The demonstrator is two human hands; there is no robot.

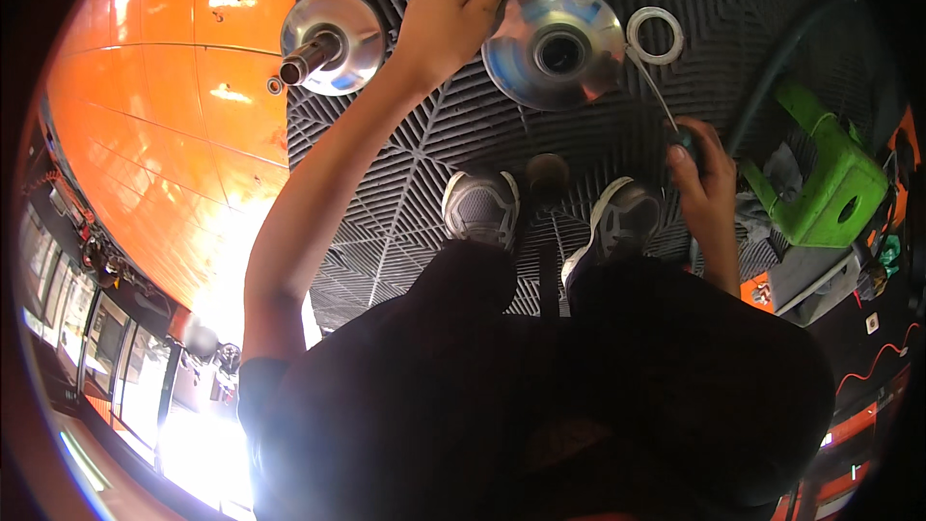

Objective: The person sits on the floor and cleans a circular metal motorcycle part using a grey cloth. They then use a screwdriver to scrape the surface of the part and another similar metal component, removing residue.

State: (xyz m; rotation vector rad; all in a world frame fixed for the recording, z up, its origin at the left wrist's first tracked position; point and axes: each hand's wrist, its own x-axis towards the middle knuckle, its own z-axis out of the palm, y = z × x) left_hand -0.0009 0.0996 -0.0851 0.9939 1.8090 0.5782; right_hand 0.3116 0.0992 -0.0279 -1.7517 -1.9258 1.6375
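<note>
My left hand (449, 24) is beside the upper-left rim of a shiny metal disc (520, 68) with a dark central hole; its fingers are curled, what they hold hidden. My right hand (706, 174) grips a screwdriver (680, 140) with a dark green handle, its thin shaft reaching to a pale flat ring (669, 53) at that disc's right edge. A second disc (356, 35) with an upright tubular shaft (307, 60) lies at the left, beside a small ring (275, 85). All rest on a black slotted mat (405, 164).
An orange tiled floor (164, 125) borders the mat at the left. My sneakers (480, 207) stand below the discs, with a round object (546, 177) between them. A green plastic stool (830, 193) lies at the right near a hose and tools. Bright glass doors (135, 367) are at lower left.
</note>
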